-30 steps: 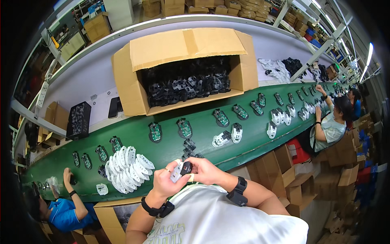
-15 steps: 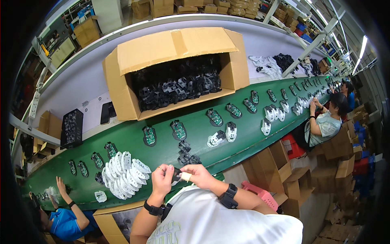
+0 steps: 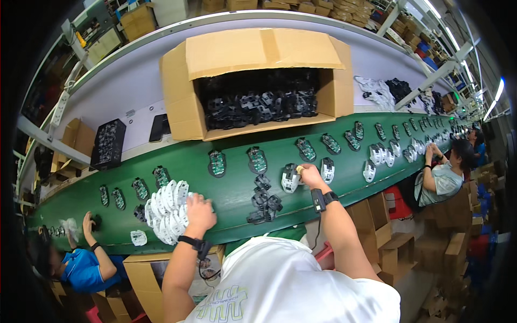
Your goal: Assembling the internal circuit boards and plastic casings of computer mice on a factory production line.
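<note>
On the green conveyor belt, my right hand pinches the right edge of a white mouse shell with a black inner part. A pale yellow wrap covers one fingertip. My left hand is at the right side of a stacked pile of white mouse shells, its fingers curled on one shell's edge; the fingertips are partly hidden. Between my hands lies a small heap of black plastic mouse parts. Just right of my right hand is another white-and-black mouse shell.
Beyond the belt, an open cardboard box holds many black parts. Green circuit boards on black bases line the belt. One lone white shell lies near the front edge. Co-workers sit at left and right.
My hands were together at the near belt edge, holding a small black-and-white piece. They have parted: left to the white pile, right forward to the mouse shell. The whole view has shifted.
</note>
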`<action>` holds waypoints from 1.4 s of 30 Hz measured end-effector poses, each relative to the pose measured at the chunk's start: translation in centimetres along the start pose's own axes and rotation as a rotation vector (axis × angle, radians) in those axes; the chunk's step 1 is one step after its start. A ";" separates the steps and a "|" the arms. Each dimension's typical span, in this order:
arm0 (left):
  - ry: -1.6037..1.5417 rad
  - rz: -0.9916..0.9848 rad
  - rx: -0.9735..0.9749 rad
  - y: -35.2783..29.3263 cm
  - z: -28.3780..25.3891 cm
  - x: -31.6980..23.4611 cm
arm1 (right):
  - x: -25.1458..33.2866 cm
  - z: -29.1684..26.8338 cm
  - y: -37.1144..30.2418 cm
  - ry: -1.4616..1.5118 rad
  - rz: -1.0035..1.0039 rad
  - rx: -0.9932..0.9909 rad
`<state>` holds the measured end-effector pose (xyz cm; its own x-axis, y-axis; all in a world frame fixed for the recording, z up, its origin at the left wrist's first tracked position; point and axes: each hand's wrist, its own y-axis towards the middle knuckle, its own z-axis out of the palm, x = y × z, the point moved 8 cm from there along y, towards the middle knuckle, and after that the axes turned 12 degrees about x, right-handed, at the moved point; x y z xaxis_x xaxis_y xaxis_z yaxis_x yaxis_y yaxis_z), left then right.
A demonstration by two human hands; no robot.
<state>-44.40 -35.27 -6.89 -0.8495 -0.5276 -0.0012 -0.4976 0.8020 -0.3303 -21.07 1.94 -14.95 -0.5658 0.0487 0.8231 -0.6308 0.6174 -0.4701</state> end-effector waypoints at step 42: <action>-1.296 0.461 -0.318 -2.9 -8.5 -7.2 | 14.6 13.7 -19.4 -0.009 -0.719 0.135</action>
<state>-38.32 -31.42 2.08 -0.2699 0.0553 -0.9613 -0.3889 0.9071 0.1613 -24.35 -20.09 1.80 0.0085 -0.3390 0.9407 -0.9077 0.3922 0.1495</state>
